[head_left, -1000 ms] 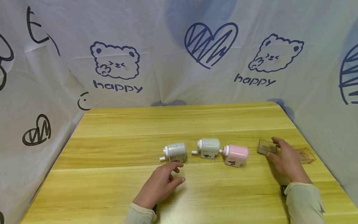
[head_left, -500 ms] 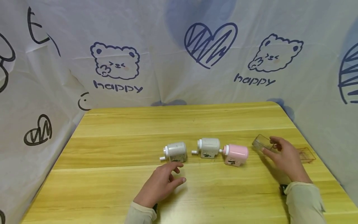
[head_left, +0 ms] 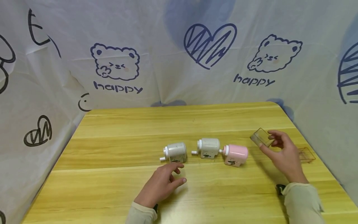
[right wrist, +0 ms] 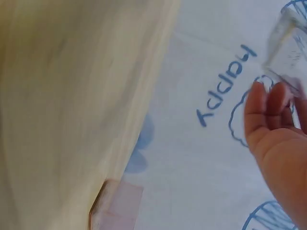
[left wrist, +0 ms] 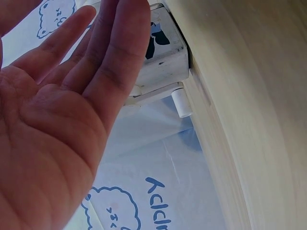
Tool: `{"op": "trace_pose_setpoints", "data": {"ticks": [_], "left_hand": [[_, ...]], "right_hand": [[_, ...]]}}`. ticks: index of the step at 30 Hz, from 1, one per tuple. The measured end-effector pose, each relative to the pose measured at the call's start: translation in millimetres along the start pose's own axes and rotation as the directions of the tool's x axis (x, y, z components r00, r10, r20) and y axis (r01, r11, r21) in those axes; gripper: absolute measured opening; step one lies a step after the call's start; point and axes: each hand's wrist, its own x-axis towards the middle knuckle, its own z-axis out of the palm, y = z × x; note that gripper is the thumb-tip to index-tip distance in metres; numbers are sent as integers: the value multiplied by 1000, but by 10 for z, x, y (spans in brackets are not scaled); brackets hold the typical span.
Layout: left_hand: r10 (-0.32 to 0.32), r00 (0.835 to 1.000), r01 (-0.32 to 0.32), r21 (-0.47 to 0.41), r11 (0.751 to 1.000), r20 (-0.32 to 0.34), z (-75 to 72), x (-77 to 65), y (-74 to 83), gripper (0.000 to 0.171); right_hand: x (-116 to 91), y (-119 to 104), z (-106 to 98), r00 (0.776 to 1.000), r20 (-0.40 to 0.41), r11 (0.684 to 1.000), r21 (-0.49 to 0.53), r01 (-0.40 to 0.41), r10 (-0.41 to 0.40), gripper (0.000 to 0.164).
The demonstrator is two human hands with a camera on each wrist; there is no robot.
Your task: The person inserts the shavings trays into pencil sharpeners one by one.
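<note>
Head view: right hand (head_left: 285,157) pinches the clear smoky tray (head_left: 262,137) by one end, off the table (head_left: 106,193), right of the pink sharpener (head_left: 236,155). Left hand (head_left: 160,184) relaxed, holding nothing, just beside the left grey sharpener (head_left: 177,150). Risk: fingertip-only hold on smooth plastic could slip or twist; a low leftward swing could knock the pink sharpener. Versus a second ago: tray higher, turned more; left hand practically unmoved.
</note>
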Motion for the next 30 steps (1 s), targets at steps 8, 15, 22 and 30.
{"op": "trace_pose_setpoints", "data": {"ticks": [8,15,22,30], "left_hand": [[-1,1000,1,-2,1000,-1,8,-1,5,41],[2,1000,-2,2,1000,-4,4,-2,10,41],[-3,1000,3,4,1000,-1,-4,0,26,41],[-6,1000,6,6,1000,-4,-4,-3,22,41]], "right_hand": [[-43,-158,119,988,-11,970,190,155,-156,57],[-68,-247,177,968,61,924,319,211,-242,61],[-131,-362,194,923,196,888,396,235,-331,66],[-211,-560,298,893,298,883,428,191,-338,60]]}}
